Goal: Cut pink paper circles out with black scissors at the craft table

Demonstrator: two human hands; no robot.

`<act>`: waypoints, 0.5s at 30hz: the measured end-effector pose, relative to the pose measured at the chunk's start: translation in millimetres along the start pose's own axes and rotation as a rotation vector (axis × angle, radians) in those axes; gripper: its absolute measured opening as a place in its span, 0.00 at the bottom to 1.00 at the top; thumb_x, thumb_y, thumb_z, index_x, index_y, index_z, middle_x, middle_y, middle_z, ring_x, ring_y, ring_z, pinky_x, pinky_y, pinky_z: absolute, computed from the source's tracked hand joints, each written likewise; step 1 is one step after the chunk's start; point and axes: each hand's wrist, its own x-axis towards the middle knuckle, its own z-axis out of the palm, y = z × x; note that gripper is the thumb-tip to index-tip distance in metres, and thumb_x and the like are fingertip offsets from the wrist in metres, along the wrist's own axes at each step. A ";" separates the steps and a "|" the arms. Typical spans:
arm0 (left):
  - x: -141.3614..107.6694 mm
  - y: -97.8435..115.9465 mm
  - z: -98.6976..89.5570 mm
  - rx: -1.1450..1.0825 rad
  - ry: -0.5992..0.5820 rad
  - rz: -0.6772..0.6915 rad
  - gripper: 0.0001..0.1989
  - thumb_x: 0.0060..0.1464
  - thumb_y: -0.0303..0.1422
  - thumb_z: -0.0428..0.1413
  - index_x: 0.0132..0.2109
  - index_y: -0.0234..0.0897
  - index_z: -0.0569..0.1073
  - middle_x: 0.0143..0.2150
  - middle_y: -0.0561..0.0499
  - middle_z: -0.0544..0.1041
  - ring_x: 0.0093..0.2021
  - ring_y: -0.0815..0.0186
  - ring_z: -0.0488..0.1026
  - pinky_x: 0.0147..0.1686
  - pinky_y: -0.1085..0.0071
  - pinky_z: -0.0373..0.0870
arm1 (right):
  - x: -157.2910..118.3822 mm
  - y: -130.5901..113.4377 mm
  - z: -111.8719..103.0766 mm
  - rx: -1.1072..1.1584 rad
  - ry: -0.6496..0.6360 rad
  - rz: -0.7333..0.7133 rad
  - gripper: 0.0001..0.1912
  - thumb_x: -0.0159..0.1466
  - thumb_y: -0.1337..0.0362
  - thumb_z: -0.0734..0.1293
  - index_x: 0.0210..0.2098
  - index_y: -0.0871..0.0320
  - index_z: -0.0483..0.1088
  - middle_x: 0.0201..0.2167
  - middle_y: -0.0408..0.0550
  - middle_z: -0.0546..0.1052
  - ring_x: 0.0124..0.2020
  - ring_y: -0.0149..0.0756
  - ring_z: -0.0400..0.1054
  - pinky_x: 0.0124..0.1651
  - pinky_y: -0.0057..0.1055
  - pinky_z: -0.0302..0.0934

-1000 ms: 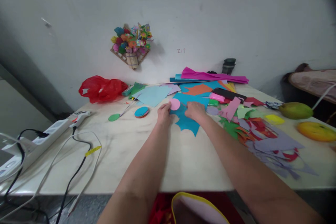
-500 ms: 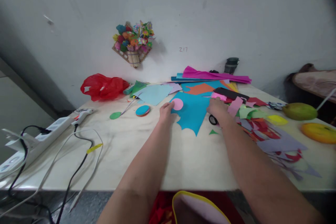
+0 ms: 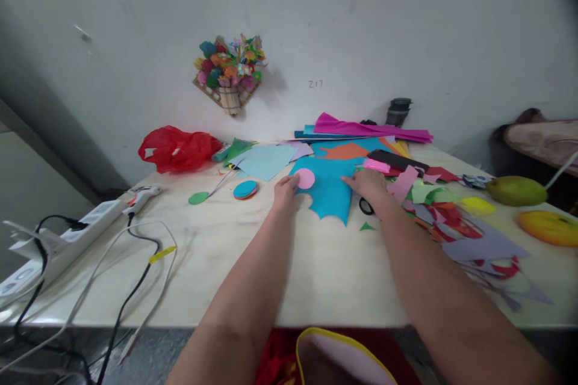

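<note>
My left hand [image 3: 285, 189] pinches the left edge of a pink paper circle [image 3: 306, 178]. The circle lies against a blue paper sheet [image 3: 327, 195] whose lower edge has scalloped cut-outs. Whether the left fingers also grip the sheet, I cannot tell. At the sheet's right side my right hand [image 3: 368, 183] rests with a finger stretched onto the paper; its other fingers are partly hidden. A black ring-shaped handle [image 3: 366, 206] shows below this hand, and a bright pink object [image 3: 376, 165] lies just beyond it.
A stack of paper circles [image 3: 245, 189] and a green circle [image 3: 197, 198] lie left. Colourful paper scraps [image 3: 442, 216], a black phone-like slab [image 3: 397, 160] and two fruits are at right. A red plastic bag [image 3: 178, 149] sits behind, with a power strip [image 3: 67, 240] and cables front left.
The blue sheet has turned, its lower tip shifting right and slightly up. My right hand has moved a little left, with a finger now extended over the sheet. My left hand stays almost still.
</note>
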 end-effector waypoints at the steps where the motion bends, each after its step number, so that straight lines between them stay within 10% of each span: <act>1: -1.2 1.2 0.8 -0.004 -0.003 0.001 0.12 0.38 0.34 0.65 0.23 0.34 0.70 0.25 0.52 0.70 0.34 0.66 0.71 0.38 0.70 0.67 | 0.8 -0.4 0.6 0.038 -0.013 -0.006 0.30 0.64 0.44 0.56 0.39 0.63 0.77 0.44 0.65 0.75 0.49 0.56 0.67 0.48 0.47 0.58; 10: -3.4 3.6 4.1 -0.053 0.004 -0.026 0.12 0.36 0.31 0.66 0.22 0.32 0.70 0.22 0.52 0.69 0.27 0.70 0.67 0.32 0.71 0.65 | -12.5 -37.1 3.4 1.293 -0.156 -0.075 0.21 0.59 0.48 0.65 0.41 0.59 0.74 0.39 0.55 0.79 0.37 0.40 0.73 0.37 0.34 0.67; 15: -2.6 -0.1 2.3 -0.074 -0.033 -0.005 0.15 0.34 0.35 0.68 0.23 0.31 0.71 0.21 0.52 0.70 0.25 0.71 0.67 0.29 0.73 0.65 | -20.0 -59.3 6.0 1.333 -0.334 -0.064 0.17 0.52 0.56 0.72 0.38 0.59 0.75 0.33 0.53 0.79 0.35 0.43 0.73 0.36 0.36 0.68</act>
